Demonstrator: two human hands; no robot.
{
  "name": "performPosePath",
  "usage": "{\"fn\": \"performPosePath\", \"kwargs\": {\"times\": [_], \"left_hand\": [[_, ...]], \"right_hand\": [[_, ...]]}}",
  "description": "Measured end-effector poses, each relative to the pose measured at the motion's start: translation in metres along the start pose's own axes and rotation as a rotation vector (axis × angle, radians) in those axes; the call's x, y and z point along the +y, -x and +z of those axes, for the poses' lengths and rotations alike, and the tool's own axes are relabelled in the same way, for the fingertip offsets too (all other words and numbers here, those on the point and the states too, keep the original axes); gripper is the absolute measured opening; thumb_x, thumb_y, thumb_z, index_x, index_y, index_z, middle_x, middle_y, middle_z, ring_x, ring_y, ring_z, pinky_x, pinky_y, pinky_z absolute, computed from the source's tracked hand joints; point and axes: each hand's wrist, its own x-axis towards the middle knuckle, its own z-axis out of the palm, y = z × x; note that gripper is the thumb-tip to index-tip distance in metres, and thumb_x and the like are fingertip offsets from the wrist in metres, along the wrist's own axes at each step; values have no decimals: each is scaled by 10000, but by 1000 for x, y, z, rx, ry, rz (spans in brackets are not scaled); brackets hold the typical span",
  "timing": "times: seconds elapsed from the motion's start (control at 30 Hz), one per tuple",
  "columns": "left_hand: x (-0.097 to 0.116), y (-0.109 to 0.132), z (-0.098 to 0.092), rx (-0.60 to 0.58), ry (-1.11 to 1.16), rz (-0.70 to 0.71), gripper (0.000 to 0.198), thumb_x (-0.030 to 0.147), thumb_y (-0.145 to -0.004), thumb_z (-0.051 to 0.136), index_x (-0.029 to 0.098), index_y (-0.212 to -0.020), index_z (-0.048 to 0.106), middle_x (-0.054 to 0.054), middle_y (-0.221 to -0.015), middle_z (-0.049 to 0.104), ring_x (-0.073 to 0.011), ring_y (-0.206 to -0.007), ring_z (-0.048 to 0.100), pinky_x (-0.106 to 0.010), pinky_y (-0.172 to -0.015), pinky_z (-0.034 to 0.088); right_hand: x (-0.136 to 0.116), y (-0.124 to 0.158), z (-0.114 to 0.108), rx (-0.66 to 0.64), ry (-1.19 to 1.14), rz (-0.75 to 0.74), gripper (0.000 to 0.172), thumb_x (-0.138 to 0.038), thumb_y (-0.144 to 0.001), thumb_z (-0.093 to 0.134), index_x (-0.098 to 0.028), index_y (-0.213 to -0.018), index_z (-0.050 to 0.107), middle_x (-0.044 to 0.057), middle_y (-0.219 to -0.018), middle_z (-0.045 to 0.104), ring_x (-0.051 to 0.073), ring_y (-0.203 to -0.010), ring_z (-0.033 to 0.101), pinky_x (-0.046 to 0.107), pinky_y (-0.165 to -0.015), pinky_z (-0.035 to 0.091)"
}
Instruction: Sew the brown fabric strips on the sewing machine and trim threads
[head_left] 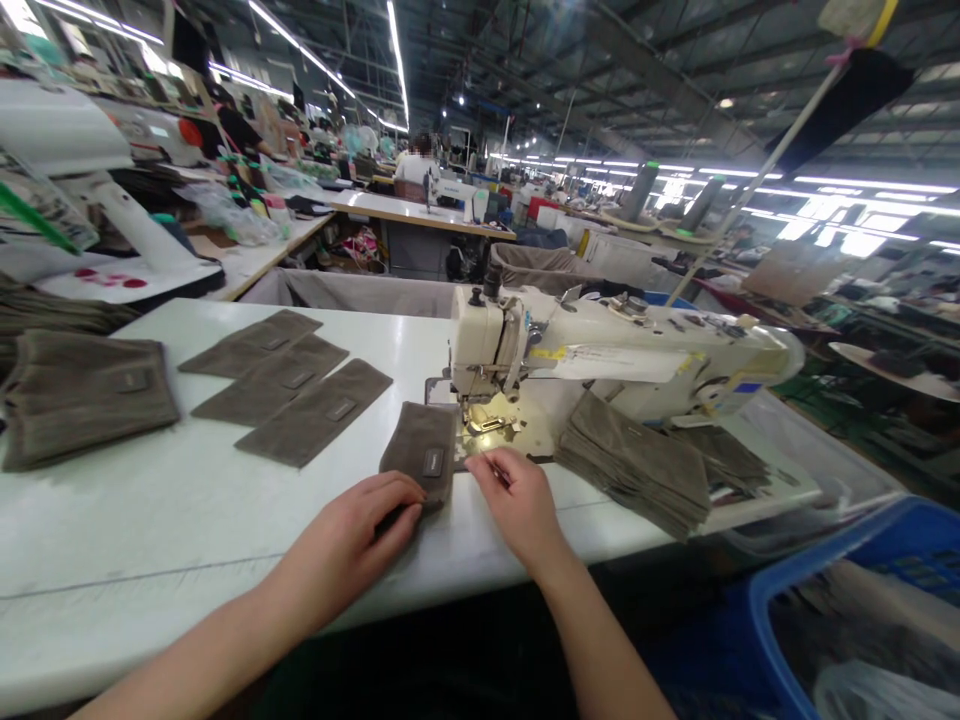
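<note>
A dark olive-brown fabric panel with a small label lies flat just left of the sewing machine's needle area. My left hand is closed on the panel's near edge, thumb and fingers pinched together. To the right of the panel, in front of the lit needle plate, my right hand has its thumb and index finger pinched; whatever they hold, if anything, is too small to make out. The cream sewing machine stands just beyond both hands, with its presser foot above the plate.
Several labelled panels overlap on the white table at left, beside a thicker folded stack. Another stack of panels leans by the machine's right side. A blue basket stands at lower right. A person sits farther back.
</note>
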Motion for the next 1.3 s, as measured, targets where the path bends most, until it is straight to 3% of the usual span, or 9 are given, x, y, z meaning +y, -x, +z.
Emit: {"fn": "performPosePath", "kwargs": {"times": [0.13, 0.27, 0.33, 0.5, 0.63, 0.73, 0.87, 1.2, 1.3], "left_hand": [[0, 4, 2, 28, 42, -49, 249, 349, -958, 447, 229, -934, 664, -41, -940, 733, -207, -881, 682, -294, -801, 542], [2, 1, 2, 57, 81, -148, 270, 391, -932, 449, 222, -896, 656, -37, -880, 725, -219, -829, 672, -314, -767, 530], [3, -1, 1, 67, 114, -206, 286, 415, -917, 448, 219, -858, 647, -28, -818, 712, -220, -780, 662, -315, -728, 520], [6, -5, -6, 73, 213, -298, 332, 483, -893, 458, 215, -800, 630, -16, -737, 685, -218, -736, 640, -300, -675, 501], [6, -6, -9, 68, 238, -302, 340, 494, -878, 479, 212, -778, 639, -10, -724, 687, -217, -729, 641, -301, -684, 505], [6, -6, -9, 56, 257, -276, 335, 489, -880, 485, 212, -792, 652, -10, -746, 705, -216, -741, 652, -299, -699, 510], [3, -4, -5, 45, 283, -244, 329, 472, -893, 480, 211, -840, 672, -23, -807, 733, -223, -781, 668, -306, -734, 510], [-1, -5, 0, 91, 278, -295, 323, 486, -873, 483, 217, -791, 642, -17, -754, 691, -226, -748, 638, -307, -718, 484], [-2, -5, -1, 102, 286, -297, 320, 483, -872, 487, 217, -783, 641, -16, -746, 688, -226, -745, 638, -307, -717, 488]], "right_hand": [[5, -10, 9, -134, 242, -48, 138, -230, -925, 642, -254, -1040, 714, -2, -980, 692, 135, -866, 656, 220, -757, 462], [0, -12, 10, -216, 415, -105, 88, -180, -915, 625, -225, -966, 682, 20, -1004, 680, 158, -867, 647, 235, -693, 441], [-3, -7, 2, -185, 340, -66, 51, -206, -928, 607, -208, -924, 658, 18, -959, 675, 162, -841, 637, 240, -677, 427], [-9, 11, -14, -150, -55, 105, 421, -442, -978, 516, -208, -630, 555, -38, -599, 544, 131, -607, 542, 237, -595, 391], [-15, 15, 4, -18, -77, 69, 108, -310, -826, 709, -207, -844, 682, -25, -780, 607, 134, -695, 548, 242, -660, 432], [-20, 8, 20, -54, -165, 63, 264, -251, -794, 727, -216, -1055, 709, -14, -863, 625, 133, -742, 573, 240, -696, 463], [-26, 0, 28, -137, -254, 38, 63, -261, -822, 683, -208, -816, 718, -26, -768, 605, 125, -725, 562, 228, -687, 447], [-12, -6, 16, 231, -447, 321, 352, -504, -843, 595, -176, -766, 698, 18, -721, 668, 185, -740, 612, 294, -732, 471], [-12, -3, 16, 183, -430, 305, 347, -501, -853, 601, -176, -799, 710, 32, -765, 700, 195, -770, 638, 298, -754, 485]]}}
